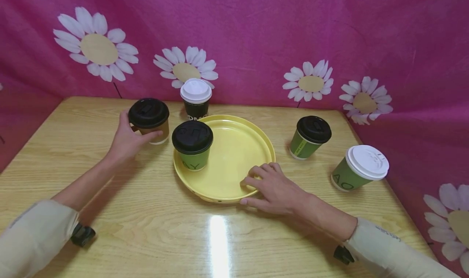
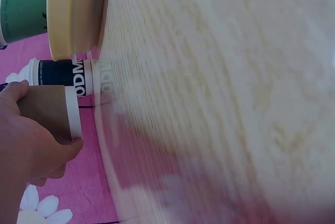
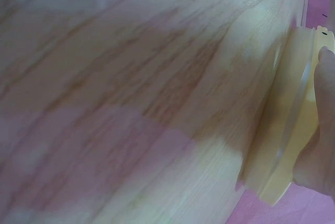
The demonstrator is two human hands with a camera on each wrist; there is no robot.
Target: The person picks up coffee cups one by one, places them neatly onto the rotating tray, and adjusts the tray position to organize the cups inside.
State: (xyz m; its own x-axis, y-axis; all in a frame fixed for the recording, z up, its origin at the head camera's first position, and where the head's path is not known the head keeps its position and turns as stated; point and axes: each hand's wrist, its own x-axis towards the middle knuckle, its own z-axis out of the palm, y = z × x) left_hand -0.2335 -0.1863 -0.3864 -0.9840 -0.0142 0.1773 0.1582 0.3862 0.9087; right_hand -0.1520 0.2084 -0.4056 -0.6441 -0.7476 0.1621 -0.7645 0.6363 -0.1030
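Note:
My left hand [image 1: 126, 141] grips a brown paper cup [image 1: 155, 133] with a black lid, thumb along its near side. In the left wrist view the brown cup [image 2: 46, 110] shows its white base held clear of the wood. A round yellow tray [image 1: 234, 176] lies mid-table, and on its left part stands a green cup [image 1: 194, 147] with a black lid. My right hand [image 1: 272, 190] holds the tray's near right rim, fingers over the inside and thumb outside. The right wrist view shows the thumb side against the tray's wall [image 3: 285, 124].
Behind the tray stands a black cup [image 1: 196, 103] with a white lid. To the right are a green cup [image 1: 307, 141] with a black lid and another green cup [image 1: 349, 174] with a white lid. A pink flowered cloth [image 1: 249, 38] hangs along the wooden table's [image 1: 146, 229] back and sides.

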